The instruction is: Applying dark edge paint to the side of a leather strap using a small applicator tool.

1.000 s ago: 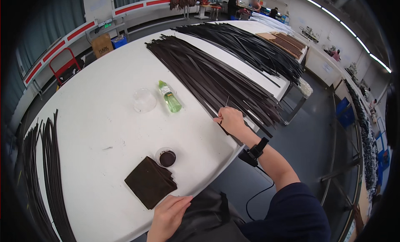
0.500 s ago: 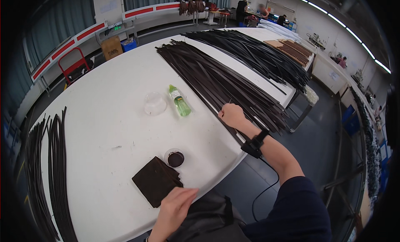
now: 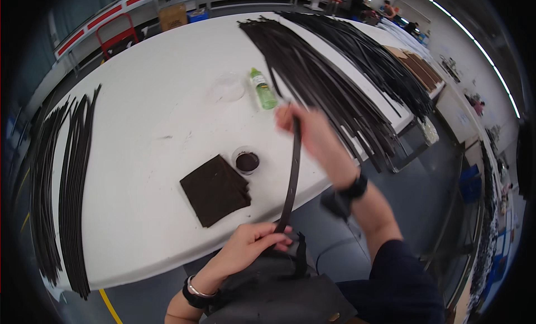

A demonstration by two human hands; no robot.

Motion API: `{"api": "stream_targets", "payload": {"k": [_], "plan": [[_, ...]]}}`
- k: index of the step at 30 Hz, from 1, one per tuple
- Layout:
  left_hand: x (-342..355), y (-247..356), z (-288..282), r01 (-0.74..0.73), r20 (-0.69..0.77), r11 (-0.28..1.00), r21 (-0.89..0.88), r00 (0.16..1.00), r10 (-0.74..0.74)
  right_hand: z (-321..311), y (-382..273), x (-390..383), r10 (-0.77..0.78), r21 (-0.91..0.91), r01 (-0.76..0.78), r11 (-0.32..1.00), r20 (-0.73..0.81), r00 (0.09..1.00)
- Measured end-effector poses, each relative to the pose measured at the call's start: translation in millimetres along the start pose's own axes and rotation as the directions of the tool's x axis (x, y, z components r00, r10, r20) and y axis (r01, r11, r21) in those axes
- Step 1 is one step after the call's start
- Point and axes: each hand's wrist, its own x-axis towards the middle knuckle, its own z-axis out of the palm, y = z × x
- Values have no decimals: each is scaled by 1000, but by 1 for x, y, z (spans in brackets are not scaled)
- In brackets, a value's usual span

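A single dark brown leather strip (image 3: 292,181) stretches between my two hands over the table's near edge. Its lower end is in my left hand (image 3: 254,243), pinched between thumb and fingers. Higher up, my right hand (image 3: 308,128), smeared by motion, is closed round the strip near the green bottle. A pile of similar dark brown strips (image 3: 324,81) lies beyond my right hand. Left of the held strip, a small clear cup of dark liquid (image 3: 247,161) stands beside a folded dark brown cloth (image 3: 215,190).
The green squeeze bottle (image 3: 263,90) is beside a clear round lid (image 3: 229,87) on the white table (image 3: 139,173). Two bundles of dark strips (image 3: 75,195) lie at the left edge. Black strips (image 3: 357,61) and brown pieces (image 3: 416,67) are at the far right.
My right hand has lifted a strip off the brown pile and brought it toward me. My left hand has moved right and taken its lower end. The view has tilted down.
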Motion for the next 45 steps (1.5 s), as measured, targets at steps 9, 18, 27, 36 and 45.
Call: {"api": "stream_targets", "payload": {"k": [9,18,27,36,45], "plan": [[-74,-89,-45,112,-395,837,536,909,131,131,-122,91,-440,-221,507,833,290,850],[-69,-70,-43,-129,-306,972,-198,950,63,200,-60,102,-193,-323,371,871,471,861],[-69,-73,-51,-229,-383,955,-188,913,144,112,28,-95,68,-688,387,614,535,842],[-62,-55,-51,1,-356,984,176,932,62,101,101,-143,57,-614,182,768,348,936],[-57,-33,-51,-384,-689,923,24,663,293,100,109,-151,-137,-640,443,627,470,872]]}}
